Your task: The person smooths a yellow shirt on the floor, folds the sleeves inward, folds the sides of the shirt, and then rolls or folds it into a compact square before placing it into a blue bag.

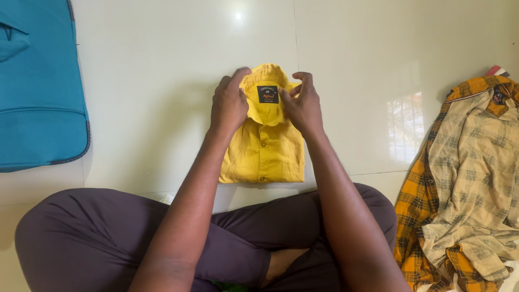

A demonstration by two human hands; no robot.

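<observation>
While the yellow shirt [263, 141] lies folded into a neat rectangle on the pale tiled floor [162, 65], just beyond our crossed legs in dark trousers [92, 238], we keep both hands on its collar, seemingly to set the collar straight on the finished fold. Our left hand [228, 104] grips the collar's left wing, fingers curled over its edge, and our right hand [303, 105] pinches the right wing, so the shirt's body stretches from between the hands back toward us. A blue bag [38, 86] rests well left of the shirt, and a heap of checked shirts [465, 178] lies well to its right.
</observation>
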